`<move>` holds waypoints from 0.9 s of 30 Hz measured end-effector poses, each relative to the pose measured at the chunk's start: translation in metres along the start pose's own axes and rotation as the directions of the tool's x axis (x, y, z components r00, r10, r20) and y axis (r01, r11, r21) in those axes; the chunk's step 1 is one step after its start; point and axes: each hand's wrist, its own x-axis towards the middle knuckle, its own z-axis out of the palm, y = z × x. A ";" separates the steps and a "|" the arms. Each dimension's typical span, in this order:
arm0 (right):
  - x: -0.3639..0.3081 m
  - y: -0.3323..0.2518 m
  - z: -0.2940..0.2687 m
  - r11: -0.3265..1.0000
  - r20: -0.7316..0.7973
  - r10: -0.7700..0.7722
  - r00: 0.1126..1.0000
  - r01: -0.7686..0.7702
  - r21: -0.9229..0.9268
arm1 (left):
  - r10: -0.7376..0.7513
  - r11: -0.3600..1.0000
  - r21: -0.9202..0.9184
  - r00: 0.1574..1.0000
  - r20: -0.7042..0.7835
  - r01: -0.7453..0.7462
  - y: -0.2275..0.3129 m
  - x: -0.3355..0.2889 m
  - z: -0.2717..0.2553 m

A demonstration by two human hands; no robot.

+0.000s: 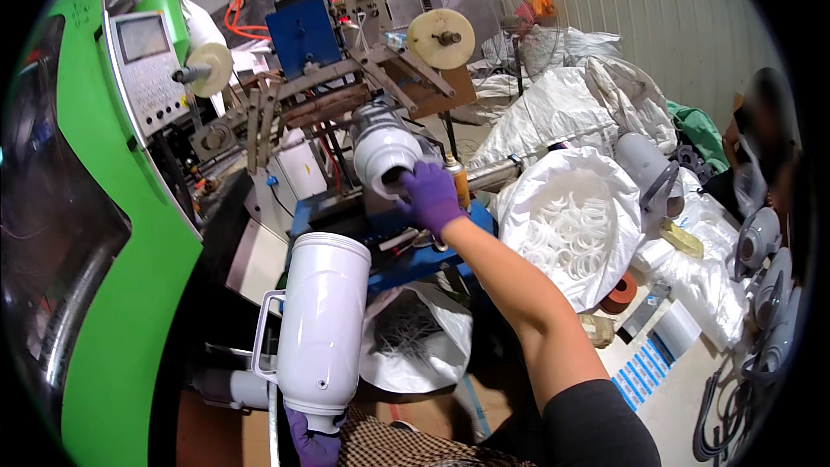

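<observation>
A white plastic jug point(324, 320) with a side handle stands upside down, neck downward, at lower centre-left. My left hand point(311, 443), in a purple glove, is closed round its neck from below. Another white jug point(386, 151) lies in the machine with its open mouth towards me. My right hand point(430, 195), also purple-gloved, has its fingers curled at the rim of that mouth. Part of the rim is hidden behind the fingers. A small yellow-brown bottle point(457, 180) stands just beside my right hand.
A green machine point(121, 285) with a control panel point(147, 69) rises at left. A white sack of clear rings point(571, 229) is at right. Below the blue machine bench sits a bag of thin scraps point(406, 329). Grey plastic parts point(765, 294) line the far right, near another person.
</observation>
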 end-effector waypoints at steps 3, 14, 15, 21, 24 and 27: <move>-0.077 -0.045 -0.054 0.972 -0.351 -0.146 0.925 0.199 0.122 | 0.209 0.955 0.193 0.973 0.095 -0.224 0.040 0.004 0.012; -0.307 -0.027 -0.235 0.263 0.076 0.603 0.794 -0.288 0.921 | 0.175 -0.645 0.464 0.474 0.863 -0.606 0.044 0.139 0.233; -0.315 -0.019 -0.228 0.175 0.154 0.558 0.816 -0.297 0.939 | 0.086 -0.678 0.440 0.531 0.843 -0.589 0.027 0.139 0.269; -0.300 -0.027 -0.187 0.068 0.316 0.104 0.943 -0.324 0.944 | 0.133 -0.874 0.343 0.510 0.850 -0.345 -0.038 0.307 0.348; -0.297 -0.037 -0.171 0.063 0.261 0.010 0.965 -0.261 0.963 | -0.153 -0.866 0.242 0.692 0.705 -0.437 -0.031 0.297 0.400; -0.289 -0.060 -0.150 0.135 0.179 -0.047 0.983 -0.171 0.976 | -0.373 -0.842 0.108 0.715 0.591 -0.529 -0.009 0.273 0.409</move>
